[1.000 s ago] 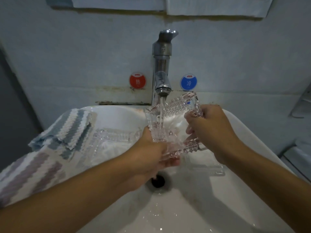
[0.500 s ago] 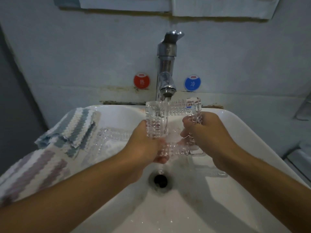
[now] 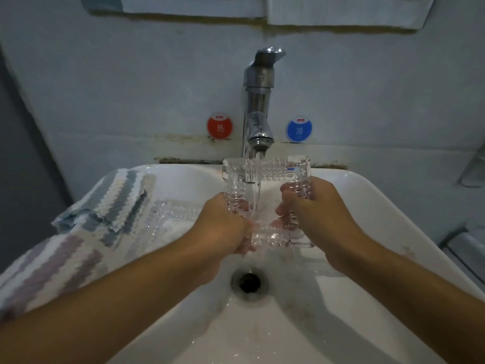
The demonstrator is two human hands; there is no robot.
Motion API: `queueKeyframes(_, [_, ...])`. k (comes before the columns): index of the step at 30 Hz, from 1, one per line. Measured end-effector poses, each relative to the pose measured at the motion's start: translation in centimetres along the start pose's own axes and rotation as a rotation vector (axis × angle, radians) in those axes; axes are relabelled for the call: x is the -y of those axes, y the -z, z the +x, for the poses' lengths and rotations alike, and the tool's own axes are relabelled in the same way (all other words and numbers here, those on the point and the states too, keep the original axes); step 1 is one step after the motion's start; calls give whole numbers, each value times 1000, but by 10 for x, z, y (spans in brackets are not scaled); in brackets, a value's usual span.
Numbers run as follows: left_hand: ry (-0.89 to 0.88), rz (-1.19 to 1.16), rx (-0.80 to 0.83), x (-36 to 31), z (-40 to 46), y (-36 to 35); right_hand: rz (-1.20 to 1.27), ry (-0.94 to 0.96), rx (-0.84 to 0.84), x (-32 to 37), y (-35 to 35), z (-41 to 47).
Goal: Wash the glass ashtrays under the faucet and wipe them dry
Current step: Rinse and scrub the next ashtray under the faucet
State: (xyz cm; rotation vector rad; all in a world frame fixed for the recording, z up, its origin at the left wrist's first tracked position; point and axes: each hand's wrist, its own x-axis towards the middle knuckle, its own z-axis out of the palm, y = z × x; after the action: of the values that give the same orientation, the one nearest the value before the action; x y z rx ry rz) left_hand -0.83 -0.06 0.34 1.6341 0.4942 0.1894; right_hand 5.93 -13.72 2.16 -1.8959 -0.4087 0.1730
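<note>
Water from chrome faucet strikes clear square studded glass ashtray, tilted upright. Left hand grips its 9 o'clock edge, right hand its 3 o'clock edge; both curl round it equally near.

2 round stickers are fixed to the wall behind the faucet. the red sticker, left of the faucet, reads "oyo" at its top, with a white chinese character below it. the blue sticker, right of the faucet, reads "oyo" at its top, with a white chinese character below it. smaller print on both stickers is illegible.
</note>
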Motion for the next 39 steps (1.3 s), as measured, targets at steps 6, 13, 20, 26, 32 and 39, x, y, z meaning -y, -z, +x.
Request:
queueKeyframes(6, [-68,-47,-122,3,2,0,67,14,106,-4,-8,-4])
queueKeyframes(13, [-69,30,-120,-7,4,9,221,-50,211,-5,-11,-7])
queueKeyframes(20, [-42,79,-23,-14,0,17,202,-47,149,-12,-19,-10])
queueKeyframes(26, [-25,171,-36,-16,6,17,373,-188,184,-20,-27,-9])
queueKeyframes(32, [-34,213,-61,-29,7,33,547,-171,410,-14,-28,-6])
queueKeyframes(39, [-3,244,-31,-27,8,33,381,-147,393,-18,-29,-11])
